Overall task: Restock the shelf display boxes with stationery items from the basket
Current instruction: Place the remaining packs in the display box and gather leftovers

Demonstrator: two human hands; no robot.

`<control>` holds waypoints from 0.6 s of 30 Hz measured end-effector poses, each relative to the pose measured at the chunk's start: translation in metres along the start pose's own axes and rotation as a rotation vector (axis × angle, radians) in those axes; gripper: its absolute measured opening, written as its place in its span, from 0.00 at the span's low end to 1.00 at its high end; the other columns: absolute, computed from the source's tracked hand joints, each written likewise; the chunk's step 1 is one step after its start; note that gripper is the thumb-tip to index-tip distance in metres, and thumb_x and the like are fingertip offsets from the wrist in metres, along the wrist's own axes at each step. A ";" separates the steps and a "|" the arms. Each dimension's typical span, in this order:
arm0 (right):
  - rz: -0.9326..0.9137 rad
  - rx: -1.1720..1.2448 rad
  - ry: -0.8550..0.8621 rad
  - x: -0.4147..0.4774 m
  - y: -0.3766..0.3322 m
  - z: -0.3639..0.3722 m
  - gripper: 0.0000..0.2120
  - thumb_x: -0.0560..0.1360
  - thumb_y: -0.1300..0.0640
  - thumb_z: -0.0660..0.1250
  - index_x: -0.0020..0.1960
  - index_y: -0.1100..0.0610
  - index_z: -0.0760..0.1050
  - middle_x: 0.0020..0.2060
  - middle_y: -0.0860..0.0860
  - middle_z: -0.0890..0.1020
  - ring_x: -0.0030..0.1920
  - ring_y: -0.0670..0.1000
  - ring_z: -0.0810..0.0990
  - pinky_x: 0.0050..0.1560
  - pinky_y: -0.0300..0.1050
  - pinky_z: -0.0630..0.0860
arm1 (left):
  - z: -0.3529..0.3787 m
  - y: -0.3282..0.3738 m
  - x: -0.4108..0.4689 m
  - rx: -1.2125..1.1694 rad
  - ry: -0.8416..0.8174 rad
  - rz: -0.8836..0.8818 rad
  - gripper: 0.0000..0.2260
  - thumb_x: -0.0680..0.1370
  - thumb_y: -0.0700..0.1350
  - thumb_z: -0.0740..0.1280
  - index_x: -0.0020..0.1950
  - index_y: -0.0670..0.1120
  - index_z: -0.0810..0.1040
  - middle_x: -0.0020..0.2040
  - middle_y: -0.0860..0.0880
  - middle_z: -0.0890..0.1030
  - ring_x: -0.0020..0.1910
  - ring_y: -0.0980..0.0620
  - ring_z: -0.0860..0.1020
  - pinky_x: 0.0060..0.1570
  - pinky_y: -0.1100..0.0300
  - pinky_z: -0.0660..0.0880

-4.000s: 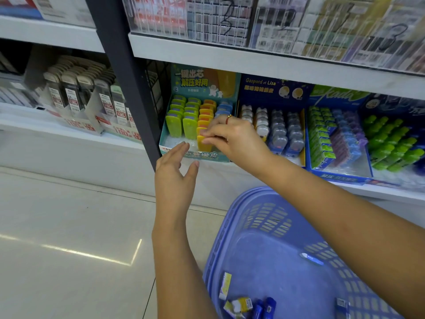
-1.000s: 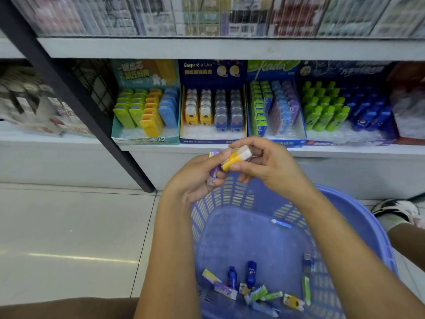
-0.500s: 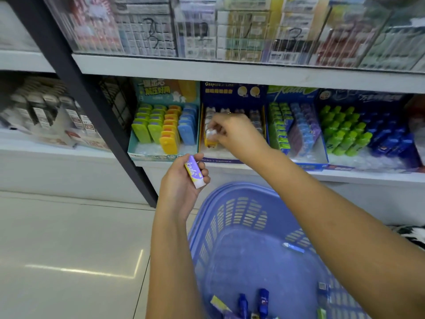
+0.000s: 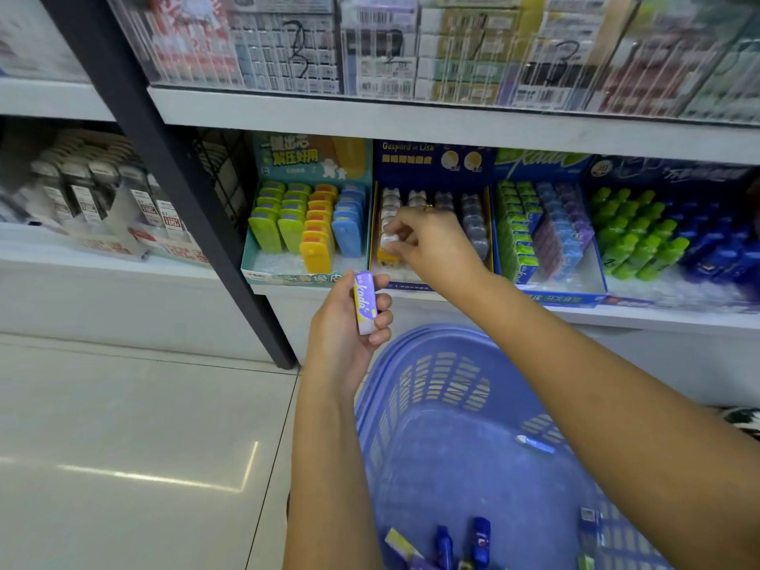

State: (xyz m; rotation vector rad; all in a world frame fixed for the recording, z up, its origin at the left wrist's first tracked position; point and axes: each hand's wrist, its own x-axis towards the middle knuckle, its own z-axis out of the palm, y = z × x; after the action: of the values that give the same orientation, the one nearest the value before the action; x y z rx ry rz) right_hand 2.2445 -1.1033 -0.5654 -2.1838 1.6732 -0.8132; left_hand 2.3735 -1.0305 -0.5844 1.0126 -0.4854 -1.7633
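My right hand (image 4: 432,244) reaches into the dark blue display box (image 4: 432,158) on the lower shelf and pinches a yellow and white item (image 4: 386,250) at the front of the box's left row. My left hand (image 4: 345,327) is held below the shelf edge and grips a small purple and white eraser (image 4: 364,302) upright. Under both arms stands the blue plastic basket (image 4: 432,388), with several small stationery items (image 4: 460,540) lying on its bottom.
A teal display box (image 4: 296,277) with green, orange and blue items stands left of the dark blue one. Boxes of green and purple erasers (image 4: 547,232) and green and blue bottles (image 4: 658,240) fill the shelf to the right. A black upright post (image 4: 172,191) divides the shelving.
My right hand carried the yellow and white item from above the basket up into the dark blue box. My left hand kept the purple eraser and stayed near the shelf edge.
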 end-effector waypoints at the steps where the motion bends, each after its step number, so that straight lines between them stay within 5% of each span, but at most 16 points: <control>1: -0.015 -0.032 -0.021 0.002 0.000 -0.001 0.09 0.73 0.61 0.68 0.53 0.62 0.79 0.47 0.58 0.82 0.48 0.57 0.79 0.50 0.48 0.74 | 0.001 0.000 0.000 0.002 -0.005 0.001 0.15 0.81 0.48 0.55 0.45 0.40 0.76 0.28 0.49 0.71 0.22 0.55 0.66 0.19 0.67 0.59; 9: -0.060 -0.252 -0.183 0.013 -0.004 -0.020 0.14 0.76 0.57 0.66 0.61 0.56 0.78 0.62 0.56 0.69 0.60 0.54 0.72 0.59 0.41 0.68 | 0.019 -0.008 -0.005 0.197 -0.005 0.047 0.17 0.82 0.51 0.55 0.48 0.45 0.80 0.32 0.51 0.71 0.26 0.57 0.66 0.24 0.67 0.60; 13: 0.056 0.286 -0.127 -0.031 0.000 -0.047 0.10 0.77 0.56 0.65 0.55 0.57 0.80 0.39 0.44 0.79 0.37 0.39 0.75 0.42 0.30 0.69 | 0.038 -0.017 -0.007 0.331 0.015 0.078 0.21 0.82 0.55 0.53 0.41 0.45 0.78 0.28 0.53 0.70 0.22 0.58 0.62 0.21 0.67 0.53; 15: 0.114 0.589 -0.160 -0.060 0.005 -0.064 0.06 0.75 0.60 0.68 0.51 0.56 0.81 0.36 0.45 0.82 0.34 0.40 0.77 0.39 0.32 0.74 | 0.051 -0.024 -0.005 0.387 0.004 0.093 0.22 0.82 0.55 0.53 0.37 0.45 0.77 0.27 0.52 0.71 0.20 0.59 0.62 0.19 0.69 0.54; 18: 0.156 0.682 -0.125 -0.092 0.020 -0.086 0.08 0.71 0.66 0.71 0.48 0.57 0.81 0.35 0.49 0.83 0.35 0.44 0.80 0.43 0.37 0.79 | 0.072 -0.040 -0.006 0.467 -0.050 0.102 0.22 0.83 0.52 0.53 0.35 0.45 0.76 0.27 0.51 0.72 0.19 0.59 0.63 0.19 0.70 0.56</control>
State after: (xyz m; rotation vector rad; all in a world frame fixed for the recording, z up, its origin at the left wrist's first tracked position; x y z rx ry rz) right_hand 2.1625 -1.0120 -0.5307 -1.5794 1.2365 -0.9943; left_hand 2.2927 -1.0177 -0.5697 1.2386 -0.9948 -1.6209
